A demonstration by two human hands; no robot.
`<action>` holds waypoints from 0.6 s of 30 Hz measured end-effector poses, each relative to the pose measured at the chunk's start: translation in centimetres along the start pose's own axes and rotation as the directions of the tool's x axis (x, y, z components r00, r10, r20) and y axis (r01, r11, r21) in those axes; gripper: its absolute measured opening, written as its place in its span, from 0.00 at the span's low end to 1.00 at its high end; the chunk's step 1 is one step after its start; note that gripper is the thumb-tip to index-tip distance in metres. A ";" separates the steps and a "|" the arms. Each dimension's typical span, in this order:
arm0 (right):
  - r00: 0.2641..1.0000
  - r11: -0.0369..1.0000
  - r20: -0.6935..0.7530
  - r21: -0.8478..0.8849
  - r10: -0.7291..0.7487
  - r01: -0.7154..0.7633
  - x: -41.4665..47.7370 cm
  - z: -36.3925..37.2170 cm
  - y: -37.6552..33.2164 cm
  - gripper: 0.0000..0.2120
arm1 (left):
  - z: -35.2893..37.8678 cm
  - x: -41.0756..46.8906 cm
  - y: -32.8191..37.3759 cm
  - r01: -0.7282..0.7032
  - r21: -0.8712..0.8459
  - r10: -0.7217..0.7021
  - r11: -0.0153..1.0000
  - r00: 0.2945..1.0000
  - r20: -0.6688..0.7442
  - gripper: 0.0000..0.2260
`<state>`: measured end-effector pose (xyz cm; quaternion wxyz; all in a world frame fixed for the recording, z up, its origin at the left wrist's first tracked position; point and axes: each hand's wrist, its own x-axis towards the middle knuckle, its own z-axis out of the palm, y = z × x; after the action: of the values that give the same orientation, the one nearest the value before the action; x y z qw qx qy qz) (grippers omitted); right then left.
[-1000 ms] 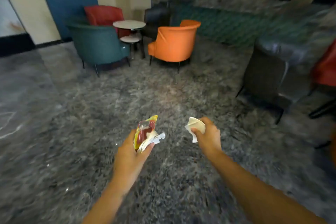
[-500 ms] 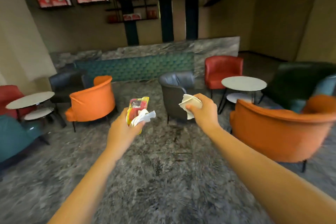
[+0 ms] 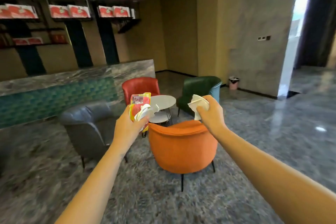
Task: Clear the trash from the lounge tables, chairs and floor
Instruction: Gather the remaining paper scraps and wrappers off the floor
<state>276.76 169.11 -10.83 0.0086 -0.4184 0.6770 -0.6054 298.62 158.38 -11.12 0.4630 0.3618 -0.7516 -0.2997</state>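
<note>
The left hand (image 3: 127, 125) is curled round a glossy red-and-yellow snack wrapper (image 3: 139, 102), crinkled and standing upright out of the fist, with a wad of white tissue (image 3: 145, 112) pinched against its front. The right hand (image 3: 211, 114) grips a folded white napkin (image 3: 199, 104), soft and creased, its corners poking out above and below the fingers. Both are held out in the air over the rounded back of an orange chair (image 3: 181, 147) with a matte, cloth-like cover and thin dark legs. With both hands full, the step looks like carrying the collected trash to a drop-off. A small pink bin (image 3: 233, 82) with a dark liner stands against the far wall, well apart, so the next move likely calls for walking round the chairs to it and letting go over its mouth. Beyond the orange chair sits a smooth pale round counter (image 3: 164, 102) with a smaller one under it. No litter is discernible on either. The shaggy grey carpet (image 3: 145, 196) gives way to a polished stone floor (image 3: 272, 123) on the right.
</note>
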 end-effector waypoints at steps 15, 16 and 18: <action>0.940 0.938 -0.339 -0.307 0.049 -0.159 21.0 -18.3 22.8 0.06 | 42.8 18.5 4.1 -0.017 -0.300 0.137 0.954 0.913 0.383 0.15; 0.932 0.934 -0.359 -0.317 0.043 -0.165 23.3 -18.8 24.0 0.05 | 45.2 20.6 4.5 -0.029 -0.299 0.150 0.954 0.908 0.391 0.15; 0.924 0.927 -0.382 -0.333 0.033 -0.171 28.3 -19.9 26.2 0.05 | 49.9 24.7 5.3 -0.039 -0.302 0.169 0.953 0.893 0.418 0.16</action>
<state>233.46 166.78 -13.15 -0.1638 -0.2550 0.7869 -0.5376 244.03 146.81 -14.65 0.3447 0.1731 -0.8038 -0.4530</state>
